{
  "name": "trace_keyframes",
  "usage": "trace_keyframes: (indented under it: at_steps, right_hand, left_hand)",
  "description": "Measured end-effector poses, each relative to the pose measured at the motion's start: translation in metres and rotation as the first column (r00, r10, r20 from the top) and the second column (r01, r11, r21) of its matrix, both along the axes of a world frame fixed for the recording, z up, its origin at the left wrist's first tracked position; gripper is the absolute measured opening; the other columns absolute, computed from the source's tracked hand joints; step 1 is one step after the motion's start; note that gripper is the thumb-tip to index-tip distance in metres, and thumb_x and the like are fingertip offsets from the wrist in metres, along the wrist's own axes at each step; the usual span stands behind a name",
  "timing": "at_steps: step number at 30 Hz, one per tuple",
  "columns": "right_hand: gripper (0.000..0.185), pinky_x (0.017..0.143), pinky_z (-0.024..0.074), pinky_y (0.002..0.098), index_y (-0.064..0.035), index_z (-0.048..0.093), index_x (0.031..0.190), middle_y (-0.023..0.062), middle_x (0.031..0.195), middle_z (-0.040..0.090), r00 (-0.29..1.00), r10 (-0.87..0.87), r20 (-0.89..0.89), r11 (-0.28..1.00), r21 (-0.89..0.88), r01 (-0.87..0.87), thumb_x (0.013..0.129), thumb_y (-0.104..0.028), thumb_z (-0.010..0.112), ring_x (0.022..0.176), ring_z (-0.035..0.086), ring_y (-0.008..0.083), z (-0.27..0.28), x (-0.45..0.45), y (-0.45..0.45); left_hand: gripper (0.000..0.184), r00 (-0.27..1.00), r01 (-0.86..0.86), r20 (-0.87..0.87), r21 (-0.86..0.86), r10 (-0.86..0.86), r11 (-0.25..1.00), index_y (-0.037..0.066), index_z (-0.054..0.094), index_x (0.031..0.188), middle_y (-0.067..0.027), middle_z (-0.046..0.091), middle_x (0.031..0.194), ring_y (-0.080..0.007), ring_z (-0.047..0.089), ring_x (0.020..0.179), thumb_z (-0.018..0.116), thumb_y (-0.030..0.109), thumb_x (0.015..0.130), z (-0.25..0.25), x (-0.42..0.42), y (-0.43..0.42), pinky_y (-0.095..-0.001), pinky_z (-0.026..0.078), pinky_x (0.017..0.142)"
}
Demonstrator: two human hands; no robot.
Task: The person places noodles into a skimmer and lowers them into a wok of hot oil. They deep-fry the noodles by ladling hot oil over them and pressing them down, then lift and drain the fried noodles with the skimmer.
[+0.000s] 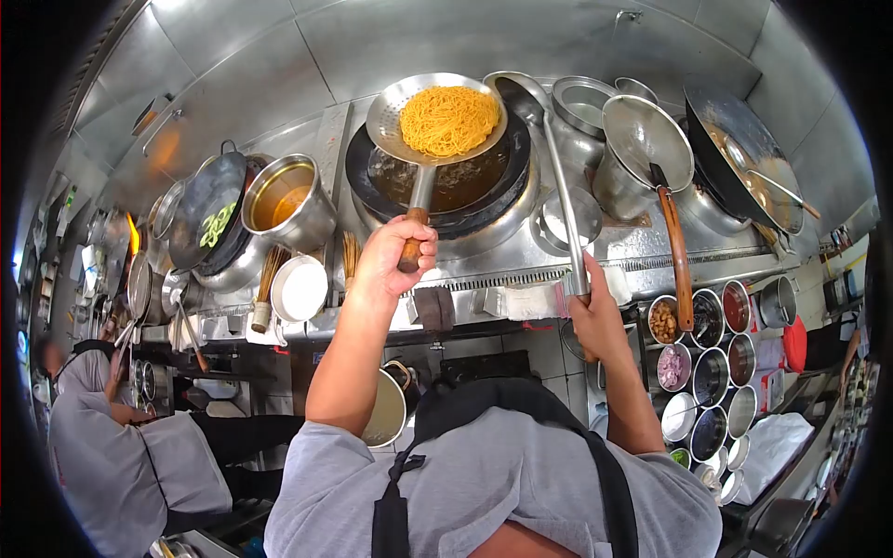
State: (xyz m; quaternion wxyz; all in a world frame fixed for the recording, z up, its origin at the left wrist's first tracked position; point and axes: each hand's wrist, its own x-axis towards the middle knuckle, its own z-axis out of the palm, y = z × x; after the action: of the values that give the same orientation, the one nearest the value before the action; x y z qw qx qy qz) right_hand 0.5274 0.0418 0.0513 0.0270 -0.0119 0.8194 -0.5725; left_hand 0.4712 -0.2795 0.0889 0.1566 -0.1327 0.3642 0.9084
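My left hand (395, 253) is closed round the wooden handle of a perforated metal strainer (384, 121). A round nest of yellow noodles (449, 120) lies in the strainer, above a black wok (363, 167) with dark liquid in it. On the right, my right hand (595, 312) is wrapped round the long metal handle of a ladle (517, 96). The ladle's bowl is at the back, just right of the noodles, beside the wok's far right edge. The fingers of both hands partly hide the handles they hold.
A pot of amber liquid (290, 200) and a white bowl (301, 288) stand left. Right are a mesh strainer (648, 139), a large tilted wok (744, 158) and several ingredient containers (711, 377). A co-worker (121, 446) is at the far left, near a flame.
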Motion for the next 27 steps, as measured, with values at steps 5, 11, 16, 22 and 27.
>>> trace_keyframes:
  at_steps: [5, 11, 16, 22, 27]
  right_hand:
    - [0.067, 0.06, 0.0425, 0.028, -0.0105, 0.029, 0.149, 0.0061, 0.069, 0.057, 0.998, -0.003, -0.067, 0.997, 0.082, 0.009, 0.089, -0.006, 0.058, 0.061, 0.05, 0.0118, 0.025, 0.003, -0.006]
    - [0.074, 0.051, 0.0409, 0.0213, -0.0135, 0.024, 0.151, 0.003, 0.09, 0.052, 0.94, -0.131, -0.315, 0.974, -0.219, 0.062, 0.087, 0.005, 0.055, 0.058, 0.048, 0.0064, 0.069, 0.0, -0.011]
    - [0.069, 0.042, 0.0394, 0.0194, -0.0082, 0.025, 0.149, 0.0036, 0.079, 0.053, 0.89, -0.198, -0.41, 0.909, -0.416, 0.011, 0.088, 0.002, 0.056, 0.051, 0.048, 0.0065, 0.097, 0.009, -0.008]
    - [0.051, 0.033, 0.0346, 0.0219, -0.0061, 0.036, 0.138, -0.0008, 0.057, 0.044, 0.991, -0.094, -0.093, 0.836, -0.547, 0.028, 0.091, -0.004, 0.054, 0.037, 0.04, 0.0079, 0.07, 0.011, 0.035]
    - [0.045, 0.032, 0.0368, 0.0238, -0.0064, 0.039, 0.132, -0.0001, 0.063, 0.047, 0.997, -0.059, 0.042, 0.86, -0.506, 0.072, 0.09, -0.006, 0.056, 0.039, 0.044, 0.0089, 0.033, -0.008, 0.059]
  left_hand:
    - [0.024, 0.998, 0.026, -0.065, 0.047, -0.023, 0.999, 0.002, 0.046, 0.096, -0.0056, 0.051, 0.07, -0.011, 0.049, 0.054, 0.057, -0.003, 0.075, 0.02, 0.004, -0.026, -0.0217, 0.038, 0.041]
    - [0.021, 0.926, 0.086, -0.363, -0.058, -0.101, 0.995, 0.0, 0.047, 0.098, -0.0051, 0.052, 0.075, -0.0107, 0.049, 0.056, 0.058, 0.001, 0.081, 0.113, -0.013, -0.052, -0.0225, 0.04, 0.042]
    - [0.023, 0.915, 0.088, -0.395, 0.004, -0.079, 0.996, 0.0, 0.048, 0.103, -0.0052, 0.053, 0.077, -0.0108, 0.05, 0.058, 0.058, 0.002, 0.083, 0.121, -0.026, -0.044, -0.0224, 0.04, 0.043]
    - [0.019, 0.994, 0.019, -0.107, 0.05, -0.014, 0.999, 0.003, 0.049, 0.096, -0.007, 0.054, 0.076, -0.0122, 0.05, 0.056, 0.057, -0.001, 0.079, 0.028, -0.011, -0.011, -0.0225, 0.04, 0.043]
    - [0.013, 0.997, -0.047, -0.054, 0.112, 0.054, 0.993, 0.004, 0.048, 0.086, -0.008, 0.052, 0.074, -0.0125, 0.05, 0.057, 0.055, -0.003, 0.077, 0.034, 0.022, 0.031, -0.0233, 0.039, 0.043]
